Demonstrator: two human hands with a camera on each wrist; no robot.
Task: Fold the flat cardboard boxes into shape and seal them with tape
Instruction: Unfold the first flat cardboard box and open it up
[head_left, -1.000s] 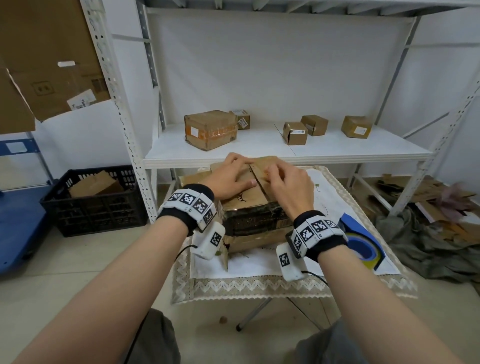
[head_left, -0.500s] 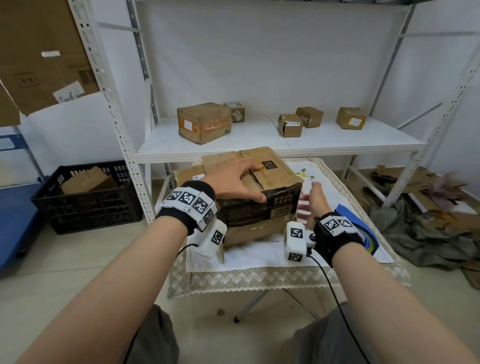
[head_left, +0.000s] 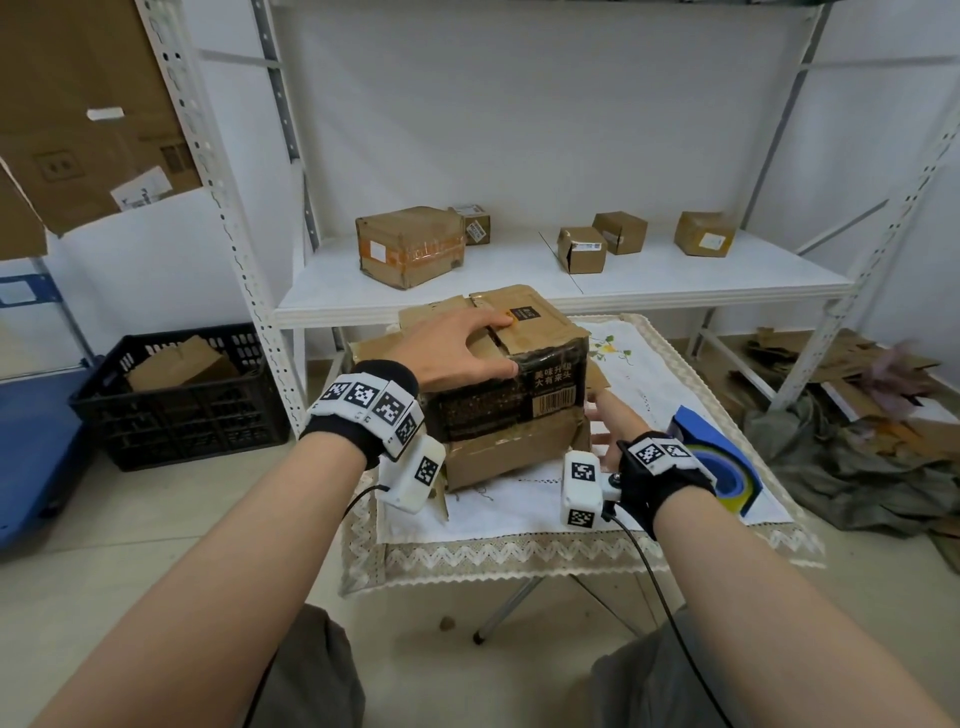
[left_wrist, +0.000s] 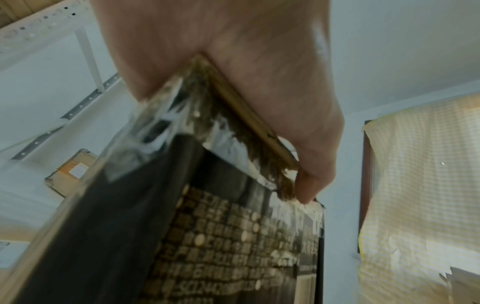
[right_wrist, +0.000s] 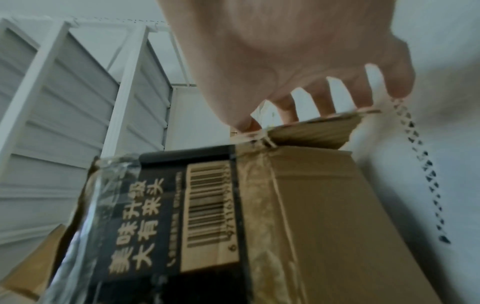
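A worn cardboard box (head_left: 519, 410) with a black printed side and a barcode stands on the cloth-covered table (head_left: 519, 551). My left hand (head_left: 457, 353) lies flat on its top flaps, thumb along the front upper edge; the left wrist view shows the palm (left_wrist: 233, 61) over the box corner (left_wrist: 207, 236). My right hand (head_left: 608, 421) is low at the box's right side. Its spread fingers (right_wrist: 319, 98) touch the edge of a loose side flap (right_wrist: 311, 131) on the box (right_wrist: 285, 205). A blue and yellow tape dispenser (head_left: 727, 462) lies just right of that hand.
Behind the table a white metal shelf (head_left: 649, 280) carries a big taped box (head_left: 410, 244) and several small ones. A black crate (head_left: 176, 400) with cardboard sits on the floor at left. Cardboard scraps and cloth (head_left: 857, 415) lie at right.
My right hand has left the box top and dropped to the box's right side by the loose flap. The left hand stays pressed on top.
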